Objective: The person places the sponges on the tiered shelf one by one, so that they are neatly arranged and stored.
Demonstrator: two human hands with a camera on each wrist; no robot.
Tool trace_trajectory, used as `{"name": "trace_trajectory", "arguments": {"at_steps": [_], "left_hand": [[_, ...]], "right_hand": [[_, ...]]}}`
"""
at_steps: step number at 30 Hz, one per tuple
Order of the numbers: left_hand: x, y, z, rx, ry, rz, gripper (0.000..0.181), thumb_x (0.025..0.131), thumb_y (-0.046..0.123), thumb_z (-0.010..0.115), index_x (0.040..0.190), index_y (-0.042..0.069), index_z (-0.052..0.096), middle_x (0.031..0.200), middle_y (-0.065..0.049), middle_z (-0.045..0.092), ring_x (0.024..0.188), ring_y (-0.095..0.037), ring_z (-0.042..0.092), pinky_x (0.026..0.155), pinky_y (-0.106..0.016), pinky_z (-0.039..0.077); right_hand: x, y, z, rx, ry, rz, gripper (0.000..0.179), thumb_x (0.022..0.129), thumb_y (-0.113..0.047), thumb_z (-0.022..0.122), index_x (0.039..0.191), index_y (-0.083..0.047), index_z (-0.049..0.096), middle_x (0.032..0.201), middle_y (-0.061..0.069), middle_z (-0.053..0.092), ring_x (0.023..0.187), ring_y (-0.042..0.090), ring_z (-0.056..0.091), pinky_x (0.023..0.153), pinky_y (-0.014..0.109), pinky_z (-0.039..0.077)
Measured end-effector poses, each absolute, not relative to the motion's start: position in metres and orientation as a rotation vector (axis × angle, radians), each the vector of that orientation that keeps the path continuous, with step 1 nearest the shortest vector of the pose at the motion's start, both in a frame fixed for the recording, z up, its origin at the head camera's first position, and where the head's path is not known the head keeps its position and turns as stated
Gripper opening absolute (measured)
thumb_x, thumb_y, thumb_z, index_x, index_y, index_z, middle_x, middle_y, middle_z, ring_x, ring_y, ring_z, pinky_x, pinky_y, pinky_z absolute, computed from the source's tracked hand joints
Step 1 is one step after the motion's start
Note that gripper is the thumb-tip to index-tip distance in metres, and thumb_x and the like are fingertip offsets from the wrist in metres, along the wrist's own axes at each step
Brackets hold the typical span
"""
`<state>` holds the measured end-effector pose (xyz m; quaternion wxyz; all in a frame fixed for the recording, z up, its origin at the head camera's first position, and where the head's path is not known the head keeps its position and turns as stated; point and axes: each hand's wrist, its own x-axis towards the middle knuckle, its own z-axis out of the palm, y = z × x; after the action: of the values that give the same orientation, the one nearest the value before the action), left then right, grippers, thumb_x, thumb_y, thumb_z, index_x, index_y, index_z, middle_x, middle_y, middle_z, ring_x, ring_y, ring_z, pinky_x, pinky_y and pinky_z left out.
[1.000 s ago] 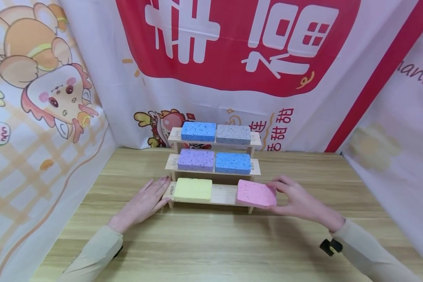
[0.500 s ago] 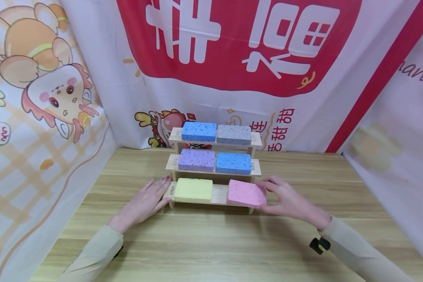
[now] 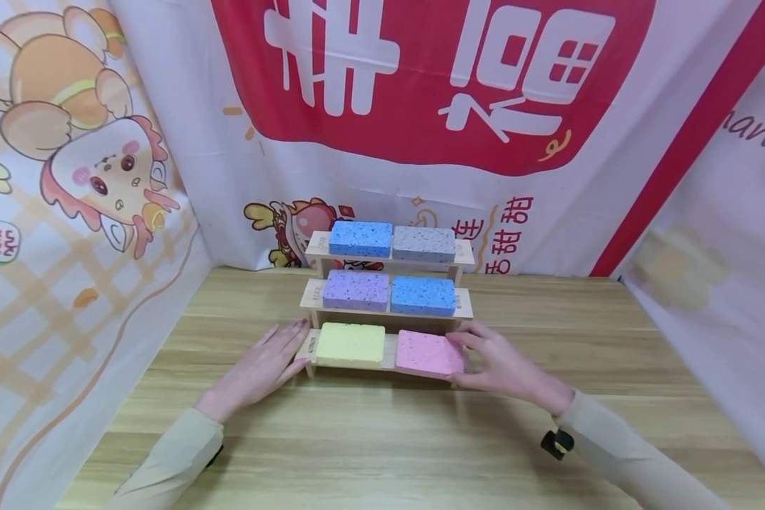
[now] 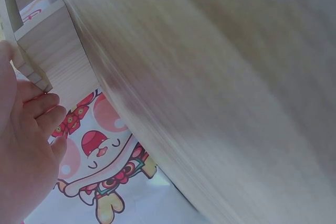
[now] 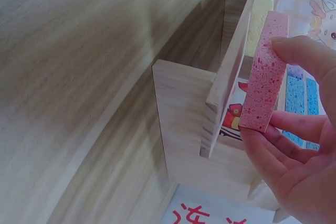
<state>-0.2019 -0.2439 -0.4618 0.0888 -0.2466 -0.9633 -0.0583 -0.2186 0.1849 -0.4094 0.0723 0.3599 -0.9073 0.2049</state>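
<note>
My right hand (image 3: pixel 500 365) pinches a pink sponge (image 3: pixel 428 352) by its right end, thumb in front and fingers behind. The sponge is at the right part of the bottom tier of a small wooden three-tier stand (image 3: pixel 309 345); in the right wrist view the pink sponge (image 5: pixel 266 77) looks slightly raised off the board. A yellow sponge (image 3: pixel 350 343) lies to its left on that tier. My left hand (image 3: pixel 261 365) rests against the stand's lower left end with its fingers extended. The left wrist view shows the left hand (image 4: pixel 31 129) touching the wood.
On the middle tier lie a purple sponge (image 3: pixel 355 290) and a blue sponge (image 3: pixel 423 295). Another blue sponge (image 3: pixel 360 238) and a grey sponge (image 3: pixel 423 243) occupy the top tier. Printed cloth (image 3: pixel 382 163) hangs behind the wooden table (image 3: pixel 357 446) and at both sides.
My right hand has carried the pink sponge leftward along the bottom tier, closer to the yellow sponge. The left hand has stayed in place.
</note>
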Motion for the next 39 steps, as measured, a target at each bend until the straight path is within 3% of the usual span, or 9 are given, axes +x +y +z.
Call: {"name": "trace_trajectory", "arguments": {"at_steps": [8,39], "left_hand": [[-0.202,-0.244,-0.462,-0.732,-2.863,-0.167,0.068,0.103,0.042,0.048,0.152,-0.002,0.032,0.158,-0.019,0.036,0.147,-0.035,0.037,0.124,-0.055,0.022],[-0.201,-0.245,-0.463,-0.747,-2.846,-0.154,0.068,0.102,0.041,0.05,0.152,-0.003,0.033,0.158,-0.019,0.036,0.147,-0.034,0.037,0.125,-0.053,0.021]], "right_hand": [[-0.221,0.176,-0.411,1.055,-2.768,0.614,0.062,0.076,-0.036,0.085,0.126,-0.005,0.066,0.121,0.008,0.064,0.106,0.017,0.064,0.09,0.034,0.061],[-0.229,0.168,-0.422,1.061,-2.709,0.594,0.059,0.076,-0.031,0.085,0.123,-0.001,0.067,0.121,0.012,0.066,0.106,0.022,0.067,0.089,0.032,0.061]]}}
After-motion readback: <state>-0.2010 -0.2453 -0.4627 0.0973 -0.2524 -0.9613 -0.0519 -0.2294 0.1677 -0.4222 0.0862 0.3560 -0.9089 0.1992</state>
